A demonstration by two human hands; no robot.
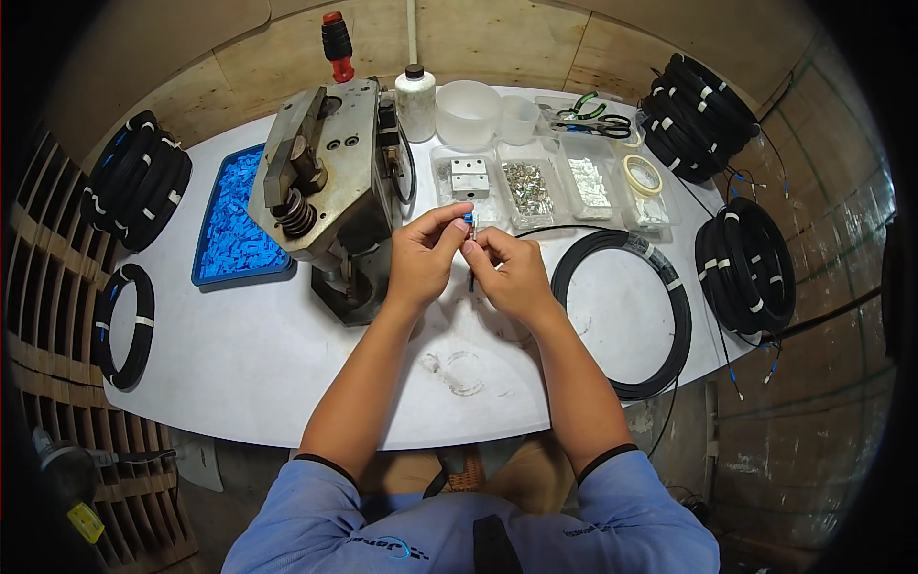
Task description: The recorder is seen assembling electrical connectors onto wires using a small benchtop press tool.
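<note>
Both my hands meet over the middle of the white table, just right of the metal press (pixel 325 182). Between thumb and forefinger, my left hand (pixel 427 251) pinches a small blue sleeve (pixel 468 218). My right hand (pixel 512 273) closes on the end of a black cable (pixel 471 282), directly below the sleeve. Fingers cover most of the joint, so I cannot tell how far the cable sits in the sleeve. A taped coil of black cable (pixel 681 330) lies flat beside my right forearm.
Left of the press stands a blue tray (pixel 244 275) of blue sleeves. Behind my hands are clear boxes with a metal block (pixel 469 180), metal terminals (pixel 529 189) and white pieces (pixel 590 182). Cable coils (pixel 746 268) stack at right and others (pixel 139 182) at left. A white bottle (pixel 415 103) stands behind.
</note>
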